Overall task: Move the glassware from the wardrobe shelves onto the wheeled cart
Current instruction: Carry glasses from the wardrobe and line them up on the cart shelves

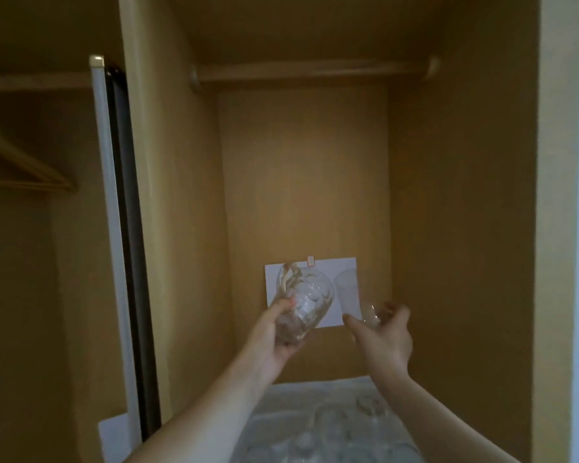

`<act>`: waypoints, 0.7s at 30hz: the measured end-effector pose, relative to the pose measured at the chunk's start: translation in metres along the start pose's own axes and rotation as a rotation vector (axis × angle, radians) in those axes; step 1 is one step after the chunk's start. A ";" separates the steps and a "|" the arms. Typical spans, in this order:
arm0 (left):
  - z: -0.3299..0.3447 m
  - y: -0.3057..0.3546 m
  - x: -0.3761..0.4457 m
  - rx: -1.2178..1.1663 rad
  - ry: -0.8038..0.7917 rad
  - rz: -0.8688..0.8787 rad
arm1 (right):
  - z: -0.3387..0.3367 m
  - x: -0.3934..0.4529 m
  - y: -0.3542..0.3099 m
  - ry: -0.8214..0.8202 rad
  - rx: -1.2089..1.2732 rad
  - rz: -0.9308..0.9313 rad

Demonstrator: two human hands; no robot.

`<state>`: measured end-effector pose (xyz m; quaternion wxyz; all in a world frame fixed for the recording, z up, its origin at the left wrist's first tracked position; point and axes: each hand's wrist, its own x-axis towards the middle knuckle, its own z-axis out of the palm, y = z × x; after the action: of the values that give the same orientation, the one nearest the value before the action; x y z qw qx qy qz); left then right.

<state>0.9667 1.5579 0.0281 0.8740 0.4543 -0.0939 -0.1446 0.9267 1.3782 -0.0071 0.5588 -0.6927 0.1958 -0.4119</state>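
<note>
Left hand (276, 332) gripped a patterned glass jug (298, 304) around its lower body, tilted; right hand (383, 332) curled round a plain tumbler (355, 299) near its base, both held up inside the wardrobe (448, 195). More glassware (331, 432) lay blurred on a pale surface below. Judged rigid, smooth, breakable: hold the jug's belly or handle firmly.
</note>
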 end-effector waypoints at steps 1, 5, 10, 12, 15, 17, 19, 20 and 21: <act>0.005 -0.001 -0.009 -0.016 -0.048 -0.006 | -0.009 -0.008 -0.004 0.010 0.010 -0.009; 0.025 -0.008 -0.046 -0.006 -0.246 -0.020 | -0.047 -0.041 -0.020 0.047 -0.077 -0.057; 0.036 -0.020 -0.089 -0.018 -0.352 -0.085 | -0.103 -0.077 -0.027 0.059 -0.150 -0.106; 0.044 -0.028 -0.102 -0.051 -0.379 -0.113 | -0.124 -0.087 -0.032 0.115 -0.181 -0.142; 0.065 -0.039 -0.121 -0.002 -0.416 -0.153 | -0.156 -0.094 -0.037 0.198 -0.199 -0.176; 0.082 -0.049 -0.131 0.048 -0.479 -0.157 | -0.180 -0.096 -0.039 0.237 -0.174 -0.194; 0.102 -0.061 -0.140 0.067 -0.557 -0.160 | -0.205 -0.097 -0.042 0.274 -0.146 -0.199; 0.113 -0.068 -0.144 0.063 -0.588 -0.167 | -0.218 -0.097 -0.043 0.295 -0.138 -0.196; 0.125 -0.075 -0.147 0.046 -0.615 -0.182 | -0.233 -0.097 -0.043 0.316 -0.134 -0.193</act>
<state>0.7786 1.4705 0.0329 0.7777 0.4154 -0.3160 -0.3505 0.6782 1.3195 0.0076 0.4315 -0.6708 0.2405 -0.5532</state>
